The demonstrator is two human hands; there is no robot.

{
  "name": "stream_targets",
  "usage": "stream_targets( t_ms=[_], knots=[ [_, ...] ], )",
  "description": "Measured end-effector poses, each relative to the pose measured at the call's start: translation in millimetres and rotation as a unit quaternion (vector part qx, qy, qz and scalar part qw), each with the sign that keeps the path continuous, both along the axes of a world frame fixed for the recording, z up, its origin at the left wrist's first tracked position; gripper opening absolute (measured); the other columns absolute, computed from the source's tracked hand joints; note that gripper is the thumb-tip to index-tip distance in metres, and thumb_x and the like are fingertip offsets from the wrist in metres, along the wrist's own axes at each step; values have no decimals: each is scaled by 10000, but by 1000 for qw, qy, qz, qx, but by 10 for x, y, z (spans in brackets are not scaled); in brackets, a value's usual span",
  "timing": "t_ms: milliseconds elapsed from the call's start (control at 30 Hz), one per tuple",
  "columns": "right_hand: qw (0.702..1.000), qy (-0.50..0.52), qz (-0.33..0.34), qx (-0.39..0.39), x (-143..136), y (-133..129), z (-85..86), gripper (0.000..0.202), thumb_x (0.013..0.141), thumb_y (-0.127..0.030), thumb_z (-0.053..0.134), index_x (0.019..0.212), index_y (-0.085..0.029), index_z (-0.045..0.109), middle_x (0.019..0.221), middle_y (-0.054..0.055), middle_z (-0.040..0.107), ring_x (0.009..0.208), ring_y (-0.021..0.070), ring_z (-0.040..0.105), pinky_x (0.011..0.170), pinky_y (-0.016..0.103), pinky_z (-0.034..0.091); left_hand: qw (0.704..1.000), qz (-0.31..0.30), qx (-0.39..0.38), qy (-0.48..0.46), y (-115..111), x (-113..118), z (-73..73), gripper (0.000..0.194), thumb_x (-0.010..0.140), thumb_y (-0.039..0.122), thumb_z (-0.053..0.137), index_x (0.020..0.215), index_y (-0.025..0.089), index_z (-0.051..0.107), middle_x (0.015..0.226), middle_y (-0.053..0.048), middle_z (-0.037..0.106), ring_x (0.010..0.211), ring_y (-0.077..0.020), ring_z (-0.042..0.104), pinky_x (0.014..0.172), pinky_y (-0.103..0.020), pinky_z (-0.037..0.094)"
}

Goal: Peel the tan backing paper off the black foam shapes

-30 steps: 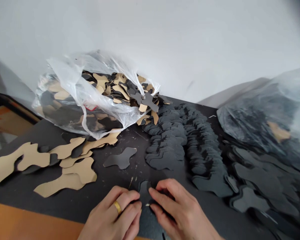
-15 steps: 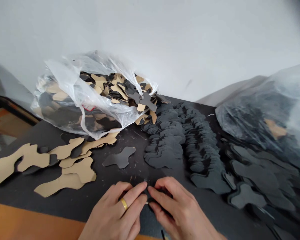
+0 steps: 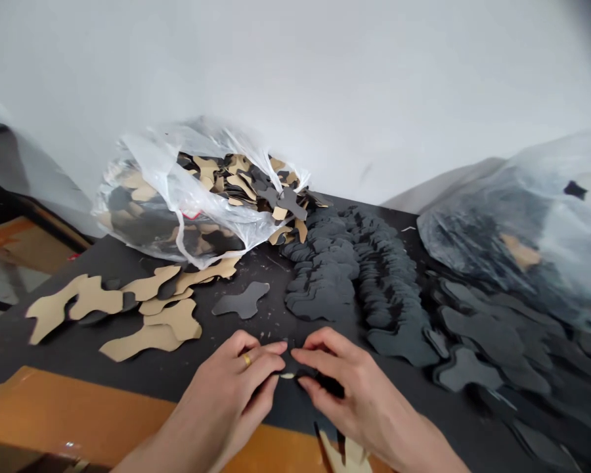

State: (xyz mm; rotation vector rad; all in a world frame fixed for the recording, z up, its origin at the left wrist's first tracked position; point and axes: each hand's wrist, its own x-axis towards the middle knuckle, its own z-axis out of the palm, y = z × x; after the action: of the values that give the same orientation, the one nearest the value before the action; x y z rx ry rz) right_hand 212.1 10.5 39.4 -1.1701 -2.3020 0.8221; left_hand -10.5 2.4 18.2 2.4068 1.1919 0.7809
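At the near middle of the dark tabletop, my left hand (image 3: 236,378) and my right hand (image 3: 347,374) face each other over a small dark cut-out piece (image 3: 291,362). Fingers of both hands are closed on its two ends, and a pale edge shows along its near side. Most of the piece is hidden under the fingers. Just beyond my left hand lies a single dark grey cut-out (image 3: 241,301). Tan-faced cut-outs (image 3: 160,338) overlap to the left. Past my right hand, rows of overlapping dark cut-outs (image 3: 322,299) run back toward the wall.
An open clear plastic bag (image 3: 162,177) spills tan and dark cut-outs at the back left. Another filled plastic bag (image 3: 465,220) stands at the right, behind loose dark cut-outs (image 3: 492,335). Brown tape (image 3: 73,410) covers a near surface; pale strips (image 3: 347,456) lie below my right hand.
The camera view has shifted, showing more of the near edge and the pale strips. Both hands stay on the dark piece, with slightly changed finger positions.
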Motion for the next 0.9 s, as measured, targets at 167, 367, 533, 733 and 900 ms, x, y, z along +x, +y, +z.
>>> stream_targets(
  t_ms=[167,367,533,733,900],
  knots=[
    [988,-27,16,148,41,-2,-52,369,876,-87,555,1221,-215,587,1304,119,504,1159,246,517,950,405,500,998,16,-68,2,51,-9,78,268,979,129,407,1058,227,643,968,-38,705,885,-207,611,724,-301,513],
    [945,-102,60,306,-24,10,-75,356,864,3,476,1138,-168,624,1336,168,499,1235,325,460,941,493,484,988,41,-151,-10,158,-28,162,257,1017,249,393,1056,267,646,895,-19,639,862,-199,613,788,-323,480],
    [926,-83,28,367,-125,60,-113,216,905,-50,528,1045,-162,649,1237,149,592,1174,307,516,887,454,501,986,27,-164,-29,184,-78,141,198,1005,264,431,1017,282,628,886,10,618,890,-185,595,807,-297,450],
    [959,-34,8,280,-137,59,-148,114,950,-105,516,980,-172,603,1201,119,602,1167,275,513,919,441,470,989,-4,-148,-23,126,-125,131,358,841,137,608,1161,295,574,1015,2,593,962,-196,570,873,-294,440],
    [978,19,13,206,-146,29,-109,120,953,-104,498,950,-201,568,1213,95,586,1187,251,492,973,443,433,992,-15,-126,-28,136,-109,117,233,928,143,519,1094,282,602,972,7,625,954,-191,567,832,-283,433]
  ],
)
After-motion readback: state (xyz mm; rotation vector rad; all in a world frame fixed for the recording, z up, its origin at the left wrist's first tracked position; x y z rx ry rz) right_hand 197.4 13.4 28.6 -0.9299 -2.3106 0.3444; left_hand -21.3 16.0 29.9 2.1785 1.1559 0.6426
